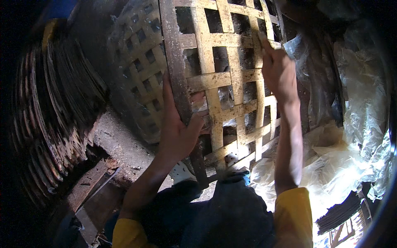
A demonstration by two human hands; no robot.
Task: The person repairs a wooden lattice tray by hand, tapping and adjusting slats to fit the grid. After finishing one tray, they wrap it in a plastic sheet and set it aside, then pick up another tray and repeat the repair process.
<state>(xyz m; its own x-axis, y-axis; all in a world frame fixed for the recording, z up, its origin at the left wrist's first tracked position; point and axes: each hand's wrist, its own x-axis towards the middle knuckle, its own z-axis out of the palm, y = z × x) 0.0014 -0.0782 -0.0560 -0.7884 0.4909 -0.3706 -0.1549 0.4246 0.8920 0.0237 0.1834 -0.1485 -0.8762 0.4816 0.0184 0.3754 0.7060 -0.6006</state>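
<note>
A panel of woven bamboo strips (235,87) in a dark wooden frame (175,66) stands tilted in front of me, with square gaps between the strips. My left hand (180,134) grips the frame's left bar, thumb on the near face and fingers along the outer side. My right hand (280,76) is closed at the panel's upper right, against the strips. A slim shape, a finger or something held, points up from it along a strip; I cannot tell which. The lower end of the panel comes down by my feet.
Another lattice panel (142,62) leans behind, to the left. Stacked corrugated sheets (53,111) stand at the far left, with a broken board (91,182) below. Crumpled clear plastic sheeting (359,103) hangs and lies at the right. Gritty floor (120,134) shows between.
</note>
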